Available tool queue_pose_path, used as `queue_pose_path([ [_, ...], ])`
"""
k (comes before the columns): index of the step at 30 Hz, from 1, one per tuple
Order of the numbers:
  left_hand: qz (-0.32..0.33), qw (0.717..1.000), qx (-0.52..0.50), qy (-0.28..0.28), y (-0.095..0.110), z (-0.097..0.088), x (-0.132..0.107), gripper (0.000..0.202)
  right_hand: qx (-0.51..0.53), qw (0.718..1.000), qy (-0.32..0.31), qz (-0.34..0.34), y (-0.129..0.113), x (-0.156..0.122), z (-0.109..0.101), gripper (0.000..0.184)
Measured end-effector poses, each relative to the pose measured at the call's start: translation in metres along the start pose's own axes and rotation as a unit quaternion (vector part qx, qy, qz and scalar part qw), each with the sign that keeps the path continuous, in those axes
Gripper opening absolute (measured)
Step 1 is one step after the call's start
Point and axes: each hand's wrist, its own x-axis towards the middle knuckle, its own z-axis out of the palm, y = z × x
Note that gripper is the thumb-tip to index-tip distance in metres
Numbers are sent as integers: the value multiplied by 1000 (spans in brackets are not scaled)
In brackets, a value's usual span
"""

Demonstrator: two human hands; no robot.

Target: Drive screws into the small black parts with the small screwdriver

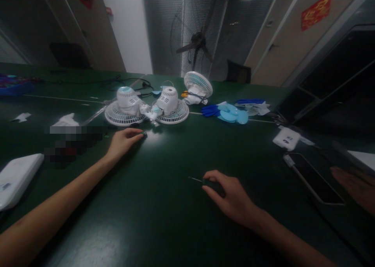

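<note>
My left hand [123,142] pinches a small green and metallic part [144,134], too small to name, just above the dark green table [164,220]. A screwdriver [215,187] with a dark handle is gripped in my right hand [231,196], its thin shaft pointing left. Beyond my left hand lie two small white fans, the left fan [124,106] and the right fan [172,106], grilles down and motor housings up. Behind them a third white fan [197,87] rests with its grille tilted upward.
Light blue fan blades [233,113] and dark blue gloves [210,110] lie right of the fans. Farther right are a white box [286,138], a phone [315,179] and another person's hand [354,187]. A white case [20,177] sits left. A large standing fan [198,40] stands behind the table.
</note>
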Motion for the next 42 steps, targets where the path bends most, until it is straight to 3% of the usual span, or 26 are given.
queue_pose_path([
  [4, -3, 1000, -15, 1, 3, 2, -1, 53, -14, 1000, 5, 0, 1, 0, 1, 18],
  [12, 32, 998, 60, 1, 3, -3, 1, 51, -26, 1000, 14, -1, 0, 2, 2, 15],
  [14, 39, 996, 71, -45, 9, -1, -4, 47, -26, 999, 17, -7, 0, 2, 2, 16],
  [16, 79, 986, 67, -128, 20, 9, -17, 38, -23, 999, 20, -12, 1, 2, 2, 17],
  [19, 195, 944, 55, -260, 45, 37, -51, 25, -20, 999, 25, -18, 1, 2, 2, 18],
  [23, 275, 896, 66, -342, 74, 71, -98, 17, -24, 999, 26, -40, -1, 2, 1, 16],
  [27, 281, 889, 80, -351, 81, 80, -115, 15, -23, 998, 17, -47, -4, 3, 1, 16],
  [42, 291, 885, 90, -352, 81, 78, -113, 14, -18, 998, 40, -53, -1, 4, 8, 17],
])
